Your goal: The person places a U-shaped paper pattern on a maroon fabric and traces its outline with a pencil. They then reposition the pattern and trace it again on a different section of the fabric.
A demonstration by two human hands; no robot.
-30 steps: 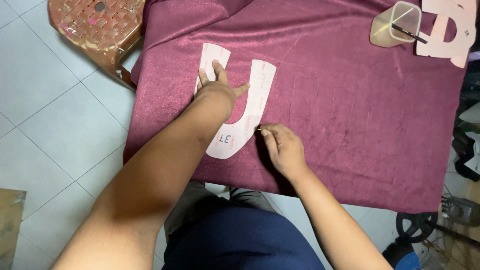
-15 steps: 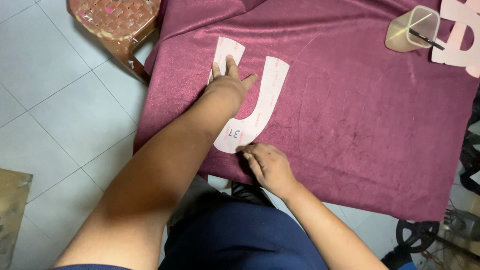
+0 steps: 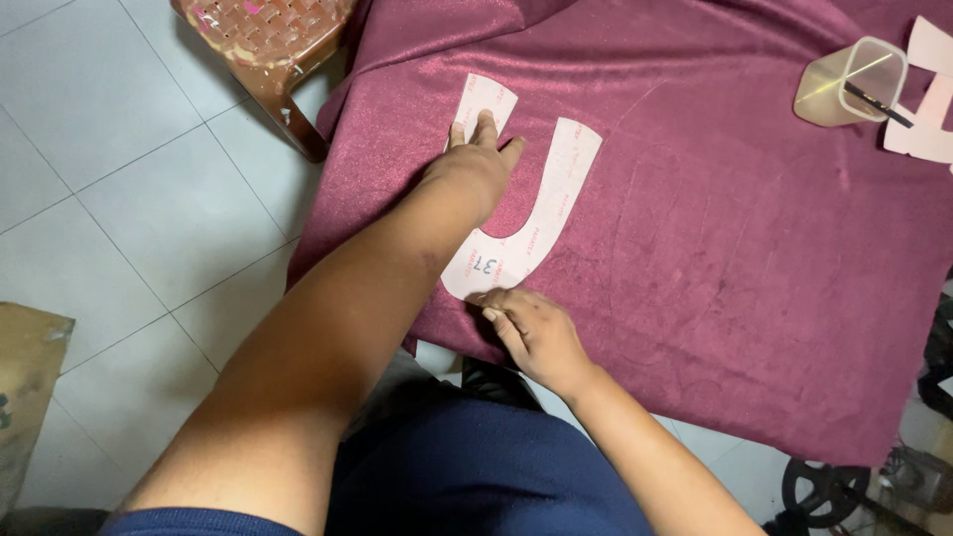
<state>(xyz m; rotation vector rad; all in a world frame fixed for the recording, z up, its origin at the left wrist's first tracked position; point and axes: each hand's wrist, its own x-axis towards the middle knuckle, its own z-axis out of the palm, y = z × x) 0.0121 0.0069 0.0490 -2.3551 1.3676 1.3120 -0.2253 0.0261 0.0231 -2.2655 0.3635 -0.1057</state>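
Observation:
A white U-shaped paper pattern lies flat on maroon cloth spread over a table. My left hand presses down on the pattern's left arm, palm flat and fingers stretched forward. My right hand rests at the curved near end of the pattern, knuckles up. Its fingers are bunched tight, with the fingertips touching the paper's edge. Anything pinched in them is hidden. Faint curved outlines show on the cloth to the right of the pattern.
A clear plastic cup with a thin dark stick in it stands at the far right, beside another pale pattern piece. A brown woven plastic stool stands on the tiled floor at the far left. A black wheel sits below the table's near right corner.
My right hand has slid leftward along the pattern's curved near end, from its right side to its bottom left. My left hand has stayed pressed on the pattern.

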